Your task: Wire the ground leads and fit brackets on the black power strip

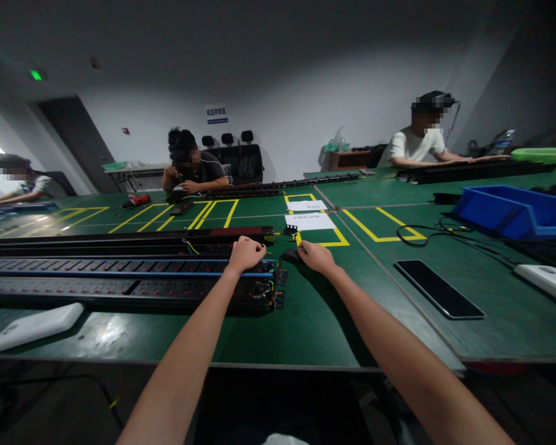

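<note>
Long black power strips with rows of sockets point(176, 288) lie side by side across the left half of the green table. My left hand point(247, 254) rests with curled fingers over the right end of one of the farther strips and grips it. Coloured wires point(273, 285) stick out at the strip ends, near a small black end piece point(282, 278). Just right of the strips, my right hand point(315, 257) is closed in a pinch; what it holds is too small to make out. Beside its fingertips lies a flat black piece point(291, 255).
White paper labels point(309, 221) and a small black bracket point(290, 229) lie beyond my hands. A phone point(438, 288), a blue bin point(514, 210) and cables are on the right. A white device point(36, 326) lies front left. Several people sit across the table.
</note>
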Demonstrator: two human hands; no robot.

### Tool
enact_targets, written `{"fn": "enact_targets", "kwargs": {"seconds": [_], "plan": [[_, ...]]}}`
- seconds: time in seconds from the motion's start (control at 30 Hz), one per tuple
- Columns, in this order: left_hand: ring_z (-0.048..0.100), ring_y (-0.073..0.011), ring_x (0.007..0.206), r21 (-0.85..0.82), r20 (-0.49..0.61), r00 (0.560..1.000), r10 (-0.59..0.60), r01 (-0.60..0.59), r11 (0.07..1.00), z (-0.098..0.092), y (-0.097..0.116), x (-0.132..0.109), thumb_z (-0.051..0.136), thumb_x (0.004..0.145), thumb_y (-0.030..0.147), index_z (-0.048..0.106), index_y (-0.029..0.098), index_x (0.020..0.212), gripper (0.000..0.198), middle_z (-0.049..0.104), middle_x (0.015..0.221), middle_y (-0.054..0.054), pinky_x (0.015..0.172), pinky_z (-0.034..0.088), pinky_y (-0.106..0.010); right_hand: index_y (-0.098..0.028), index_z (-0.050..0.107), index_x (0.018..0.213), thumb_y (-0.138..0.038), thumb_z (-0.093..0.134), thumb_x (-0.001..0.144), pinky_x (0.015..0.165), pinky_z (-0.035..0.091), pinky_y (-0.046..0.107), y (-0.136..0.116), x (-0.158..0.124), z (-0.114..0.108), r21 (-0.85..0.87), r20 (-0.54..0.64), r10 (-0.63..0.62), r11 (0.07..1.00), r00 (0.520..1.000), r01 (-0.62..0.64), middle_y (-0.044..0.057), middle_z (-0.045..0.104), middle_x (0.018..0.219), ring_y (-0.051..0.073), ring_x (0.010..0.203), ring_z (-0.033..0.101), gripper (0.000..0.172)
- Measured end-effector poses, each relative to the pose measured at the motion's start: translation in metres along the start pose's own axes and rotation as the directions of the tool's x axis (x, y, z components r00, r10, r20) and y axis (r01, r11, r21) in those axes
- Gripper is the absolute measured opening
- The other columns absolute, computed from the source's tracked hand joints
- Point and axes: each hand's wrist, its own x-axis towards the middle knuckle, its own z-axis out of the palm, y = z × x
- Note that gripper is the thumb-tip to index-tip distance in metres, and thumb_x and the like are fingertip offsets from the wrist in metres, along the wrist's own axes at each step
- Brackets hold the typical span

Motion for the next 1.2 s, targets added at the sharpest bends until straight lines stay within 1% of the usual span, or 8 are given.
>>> {"fn": "enact_targets", "kwargs": {"seconds": [0.17, 0.43, 0.63, 0.87, 1.2], "plan": [[0.055, -0.0307, 0.114, -0.004, 0.002, 1.0, -0.004, 0.004, 1.0, 0.0001, -0.0003, 0.0004, 0.054, 0.092, 0.041, 0.08, 0.026, 0.081, 0.033, 0.075, 0.09, -0.008, 0.091, 0.044, -0.039, -0.024, 0.064, 0.113, -0.036, 0.04, 0.103, 0.068, 0.041, 0.028, 0.0001, -0.0006, -0.0001, 0.008, -0.012, -0.01, 1.0, 1.0, 0.01, 0.009, 0.074, 0.105, 0.025, 0.092, 0.069, 0.029], [0.055, -0.0306, 0.114, -0.006, -0.003, 1.0, -0.005, 0.005, 1.0, 0.0007, -0.0008, 0.0006, 0.055, 0.091, 0.04, 0.08, 0.025, 0.08, 0.031, 0.075, 0.091, -0.008, 0.093, 0.044, -0.04, -0.023, 0.065, 0.115, -0.036, 0.04, 0.103, 0.071, 0.041, 0.028, -0.0022, -0.0017, -0.0025, 0.019, 0.001, 0.005, 1.0, 1.0, -0.005, 0.009, 0.074, 0.108, 0.025, 0.095, 0.069, 0.03], [0.056, -0.0299, 0.113, -0.011, -0.018, 1.0, -0.01, 0.01, 1.0, 0.0026, -0.0016, -0.0002, 0.056, 0.089, 0.042, 0.08, 0.025, 0.079, 0.03, 0.076, 0.092, -0.006, 0.091, 0.044, -0.039, -0.023, 0.065, 0.112, -0.037, 0.04, 0.102, 0.068, 0.04, 0.028, -0.0019, -0.0013, -0.0012, 0.004, -0.012, 0.001, 1.0, 1.0, -0.001, 0.01, 0.074, 0.106, 0.025, 0.093, 0.069, 0.03], [0.057, -0.03, 0.112, -0.028, -0.038, 0.999, -0.008, 0.007, 1.0, 0.006, -0.0035, -0.0003, 0.059, 0.085, 0.039, 0.079, 0.026, 0.076, 0.025, 0.076, 0.092, -0.005, 0.089, 0.045, -0.039, -0.023, 0.065, 0.112, -0.037, 0.04, 0.103, 0.065, 0.038, 0.028, -0.0026, -0.0024, -0.0028, 0.001, 0.0, -0.004, 1.0, 1.0, 0.004, 0.009, 0.074, 0.103, 0.025, 0.092, 0.069, 0.03], [0.059, -0.0286, 0.11, -0.048, -0.055, 0.998, -0.013, 0.011, 0.999, 0.0031, -0.0026, -0.001, 0.062, 0.084, 0.037, 0.079, 0.026, 0.078, 0.022, 0.076, 0.092, -0.005, 0.091, 0.046, -0.038, -0.024, 0.065, 0.116, -0.038, 0.039, 0.103, 0.071, 0.043, 0.029, -0.0035, -0.0021, -0.0031, 0.003, 0.014, 0.004, 1.0, 1.0, -0.004, 0.011, 0.074, 0.107, 0.026, 0.095, 0.068, 0.033]]}}
